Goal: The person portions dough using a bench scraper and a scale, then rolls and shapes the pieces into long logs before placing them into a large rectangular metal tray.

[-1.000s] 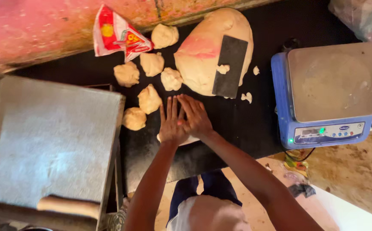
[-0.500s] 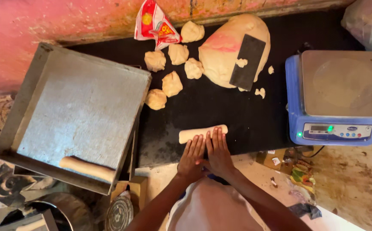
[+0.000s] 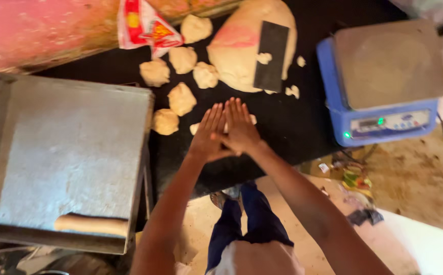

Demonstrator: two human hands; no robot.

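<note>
Both my hands lie flat, side by side, on a pale roll of dough on the black worktop. My left hand and my right hand have straight, spread fingers and press down on the roll; only its two ends show. Beyond them sit several small dough lumps and a big mound of dough with a dark flat scraper lying on it.
A large metal tray stands at the left, holding one rolled dough stick near its front edge. A blue weighing scale with a steel pan is at the right. A red and white bag lies by the pink wall.
My hands have pushed forward over the dough roll, away from my body, after being drawn back toward the counter edge. The camera view has shifted too.
</note>
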